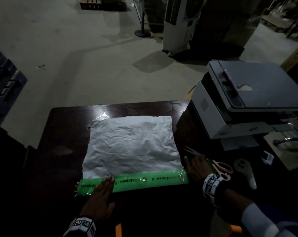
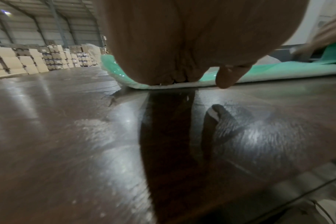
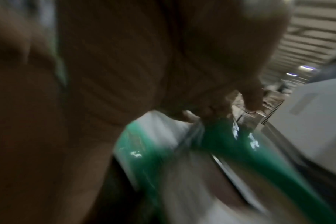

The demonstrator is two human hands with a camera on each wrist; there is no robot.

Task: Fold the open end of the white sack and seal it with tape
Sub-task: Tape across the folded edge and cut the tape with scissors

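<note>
With the left hand (image 1: 100, 194) pressing flat-fingered on the green tape (image 1: 150, 180) along the near edge of the white sack (image 1: 131, 144), and the right hand (image 1: 196, 166) seemingly pinching the tape's far-right end, a skewed pull could wrinkle or lift the seal.

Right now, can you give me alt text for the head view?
A white sack lies flat on a dark table, green printed tape along its near edge. The left hand presses the tape flat; the right hand is at its right end, beside pink scissors.
</note>
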